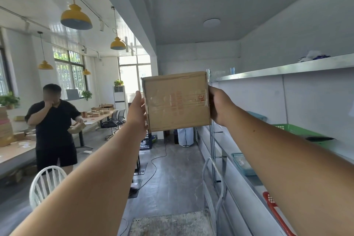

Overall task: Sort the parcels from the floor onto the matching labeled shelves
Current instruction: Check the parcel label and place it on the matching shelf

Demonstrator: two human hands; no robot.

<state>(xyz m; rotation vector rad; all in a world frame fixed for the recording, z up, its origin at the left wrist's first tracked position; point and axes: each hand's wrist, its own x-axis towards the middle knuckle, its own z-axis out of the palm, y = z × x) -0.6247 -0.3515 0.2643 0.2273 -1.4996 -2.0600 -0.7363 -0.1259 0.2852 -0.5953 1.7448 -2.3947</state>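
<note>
Head camera view, looking forward along a narrow aisle. Two bare arms reach out from the bottom of the frame and hold a cardboard parcel (176, 101) up in the air at the centre of the picture, well above the floor. The parcel is a brown box sealed with clear tape, with faded red print on the face turned toward the camera.

The left hand (137, 110) grips the parcel's left side, thumb pointing up beside the edge. The right hand (218, 105) grips its right side. The fingers of both hands wrap behind the box and are hidden.

Metal shelves (287, 68) run along the right wall, and the parcel's right edge is near the top shelf's end post without resting on any shelf. A green basket (298, 130) sits on a middle shelf, with a blue basket (239, 161) lower down and a red basket (272, 205) nearest the camera.

On the left, a person in dark clothes (52, 120) stands beside a long table (17, 154) stacked with small boxes. A white chair (46, 184) stands in front of them, and yellow lamps (76, 18) hang from the ceiling.
</note>
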